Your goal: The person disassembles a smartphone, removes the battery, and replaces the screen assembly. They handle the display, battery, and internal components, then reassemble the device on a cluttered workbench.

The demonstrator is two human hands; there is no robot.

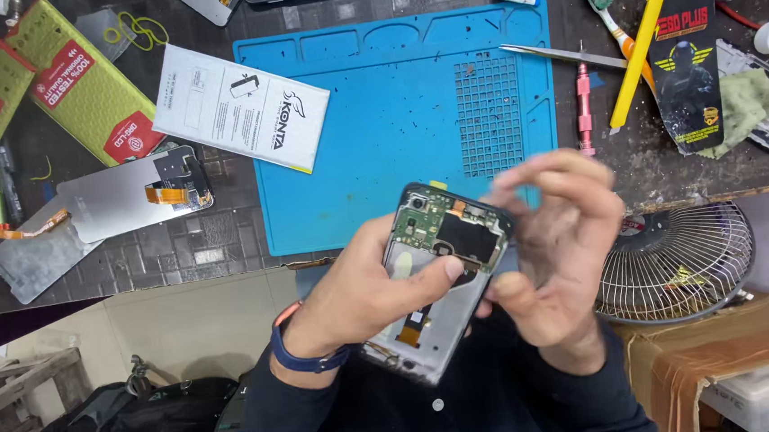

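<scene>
Motion-blurred right-hand fingers [551, 177]; opened phone's [442, 266] lower end behind left hand [363, 290].

Lighting: bright, even, soft shadows. Right hand [554, 249] motion-blurred beside the sharp phone [443, 275]. Mild wide-angle bending appeared far from the phone.

I see my left hand [363, 290] gripping a phone [443, 275] with its back off, showing a dull grey metal plate, a green board with shiny bits, and an orange strip that looks like thin plastic. The blue mat [396, 125] behind it looks like soft, matt rubber with dusty specks, and the box [242, 107] on it is smooth white card. Two flat silver panels [114, 212] look like dull metal, the yellow-green bags [77, 80] have a bumpy skin, the tweezers [563, 55] are shiny metal, and the fan [676, 263] is thin wire.
</scene>
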